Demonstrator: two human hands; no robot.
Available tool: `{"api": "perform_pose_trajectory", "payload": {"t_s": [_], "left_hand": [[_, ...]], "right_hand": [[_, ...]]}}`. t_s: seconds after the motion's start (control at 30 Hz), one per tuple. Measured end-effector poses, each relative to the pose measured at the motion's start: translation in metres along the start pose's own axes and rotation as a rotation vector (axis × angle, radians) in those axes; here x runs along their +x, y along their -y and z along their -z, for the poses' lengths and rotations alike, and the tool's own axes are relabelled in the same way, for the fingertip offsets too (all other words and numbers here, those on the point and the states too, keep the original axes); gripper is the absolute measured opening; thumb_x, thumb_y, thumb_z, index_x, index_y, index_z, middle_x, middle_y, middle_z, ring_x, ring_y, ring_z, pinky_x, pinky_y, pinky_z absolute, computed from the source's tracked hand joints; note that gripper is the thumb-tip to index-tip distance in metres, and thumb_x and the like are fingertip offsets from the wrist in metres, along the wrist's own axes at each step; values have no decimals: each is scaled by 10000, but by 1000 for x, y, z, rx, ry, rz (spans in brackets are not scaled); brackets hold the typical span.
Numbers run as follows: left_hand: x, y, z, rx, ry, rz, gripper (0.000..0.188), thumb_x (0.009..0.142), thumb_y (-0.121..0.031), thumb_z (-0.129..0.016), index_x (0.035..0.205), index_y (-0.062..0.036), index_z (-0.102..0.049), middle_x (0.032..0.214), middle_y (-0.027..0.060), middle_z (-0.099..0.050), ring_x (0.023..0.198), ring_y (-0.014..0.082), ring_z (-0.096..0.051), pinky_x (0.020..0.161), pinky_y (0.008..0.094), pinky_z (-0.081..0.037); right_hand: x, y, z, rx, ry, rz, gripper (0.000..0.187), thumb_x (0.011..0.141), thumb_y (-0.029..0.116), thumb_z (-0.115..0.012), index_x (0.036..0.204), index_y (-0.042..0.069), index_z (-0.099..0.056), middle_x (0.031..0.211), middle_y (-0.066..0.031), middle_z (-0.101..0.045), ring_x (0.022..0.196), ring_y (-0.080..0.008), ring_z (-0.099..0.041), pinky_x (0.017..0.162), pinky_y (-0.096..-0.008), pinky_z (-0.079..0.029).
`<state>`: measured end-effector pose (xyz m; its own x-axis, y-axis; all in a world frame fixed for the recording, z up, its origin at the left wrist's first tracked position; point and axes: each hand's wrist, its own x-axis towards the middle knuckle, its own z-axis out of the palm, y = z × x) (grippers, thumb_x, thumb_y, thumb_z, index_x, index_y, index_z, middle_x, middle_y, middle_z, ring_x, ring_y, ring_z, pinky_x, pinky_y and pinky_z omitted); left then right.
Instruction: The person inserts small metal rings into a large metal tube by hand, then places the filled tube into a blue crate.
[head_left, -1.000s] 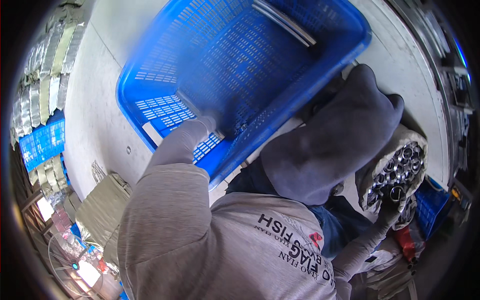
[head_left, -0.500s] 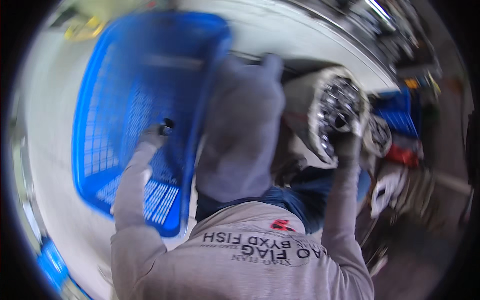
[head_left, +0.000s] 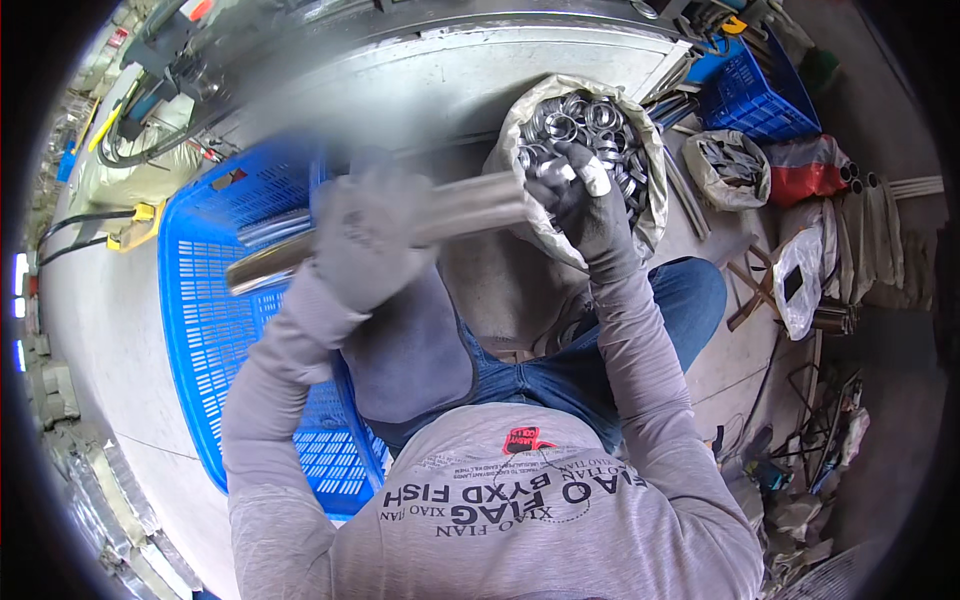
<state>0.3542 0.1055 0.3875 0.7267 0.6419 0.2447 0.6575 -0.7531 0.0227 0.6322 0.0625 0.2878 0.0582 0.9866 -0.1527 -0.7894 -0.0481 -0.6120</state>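
Note:
My left hand (head_left: 365, 240), in a grey glove and smeared by motion, is wrapped round a shiny metal tube (head_left: 478, 208). The tube lies crosswise above my lap, one end over the blue basket. At its right end is my right hand (head_left: 590, 215), gloved in grey with white tape on a finger. Its fingers are curled close to the tube's end; whether a small part sits between them I cannot make out. Just behind that hand stands a white woven sack (head_left: 652, 215) full of metal rings (head_left: 600, 118). Further tubes (head_left: 275, 228) lie in the blue basket (head_left: 215, 335).
A grey cloth pad (head_left: 415, 360) covers my left thigh. To the right stand a smaller sack of metal pieces (head_left: 735, 165), a blue crate (head_left: 755, 95) and a red-and-white bag (head_left: 808, 165). A machine base (head_left: 440, 85) runs along the far side.
My left hand has come up out of the basket and now holds a tube over my lap. My right hand has moved from the sack's rings to the tube's end. The view has turned.

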Motion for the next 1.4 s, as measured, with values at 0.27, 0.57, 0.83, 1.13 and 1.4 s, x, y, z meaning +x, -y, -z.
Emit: {"api": "perform_pose_trajectory", "payload": {"t_s": [0.27,0.57,0.83,1.13,1.4], "left_hand": [[43,-28,-40,-19,66,-4,337,756,-303,-784,965,-87,-631,914,128,-697,910,311,-710,811,434,-534],[58,-34,-40,-82,307,-22,352,759,-298,-778,967,-57,-629,894,179,-697,853,347,-717,773,457,-570],[62,-26,-43,-166,222,43,373,761,-297,-771,1014,-52,-651,921,188,-699,873,358,-717,780,469,-568],[61,-34,-47,-54,205,41,331,784,-261,-767,1018,-68,-636,941,160,-707,899,332,-725,802,446,-575],[57,-51,-42,167,327,45,436,752,-313,-844,1038,-91,-601,981,100,-692,947,263,-719,848,392,-552]], "right_hand": [[-14,9,3,-682,-29,335,372,1006,270,-706,1238,-17,-661,1086,-93,-713,949,-137,-686,861,-287,-554],[3,23,15,-1092,382,441,366,1077,312,-533,1217,23,-711,1144,-92,-719,1105,-203,-686,955,-321,-541],[-3,-6,-3,-1059,41,771,325,989,115,-583,1299,29,-631,1152,-125,-701,1053,-211,-699,893,-334,-570],[3,-17,-7,-1051,-166,807,362,1067,226,-435,1144,-12,-696,1082,-139,-694,987,-229,-678,899,-351,-539],[-4,-29,-11,-920,-268,649,373,1063,232,-442,1097,-30,-706,1064,-124,-713,983,-219,-667,918,-357,-520]]}}
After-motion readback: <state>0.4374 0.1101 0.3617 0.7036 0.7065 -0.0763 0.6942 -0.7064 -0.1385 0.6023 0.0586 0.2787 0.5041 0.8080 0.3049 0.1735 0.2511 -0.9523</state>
